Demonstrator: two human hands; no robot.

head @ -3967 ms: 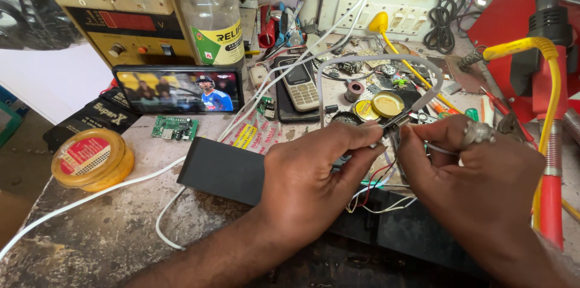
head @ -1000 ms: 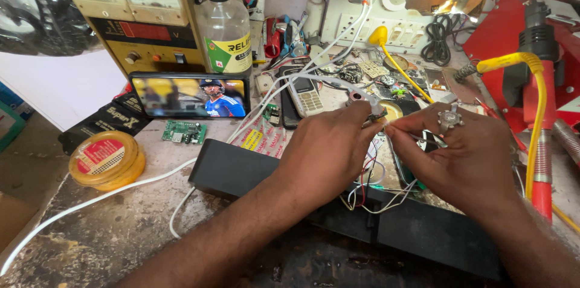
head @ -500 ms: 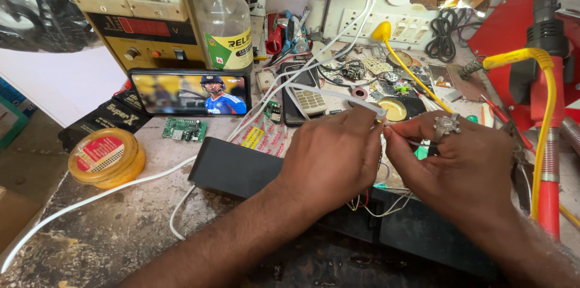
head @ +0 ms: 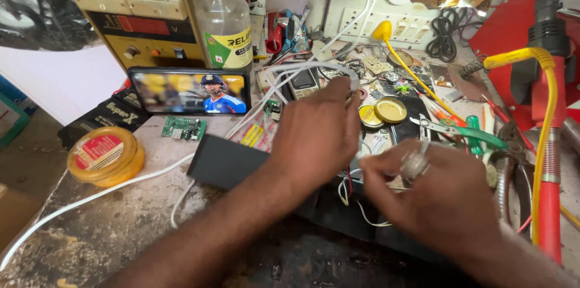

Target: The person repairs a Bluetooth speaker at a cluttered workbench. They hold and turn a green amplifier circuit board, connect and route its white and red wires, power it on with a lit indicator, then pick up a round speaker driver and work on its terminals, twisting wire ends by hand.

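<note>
Two bare hands work over a long black device (head: 226, 164) lying on a worn, cluttered workbench (head: 103, 233). Nearest, the right hand (head: 444, 200), blurred, appears curled closed around something small. The left hand (head: 317, 134) pinches loose thin wires (head: 350, 188) rising from the device. This looks like mid-repair wiring; the next move likely needs steady, fine fingertip placement. Farther back stand a phone (head: 188, 91) showing video and a clear bottle (head: 226, 22).

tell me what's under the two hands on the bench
Under the left hand and right hand lies a long black box with thin red, white and black wires coming from it. The hands cover its middle, so the wire ends cannot be seen.
</note>
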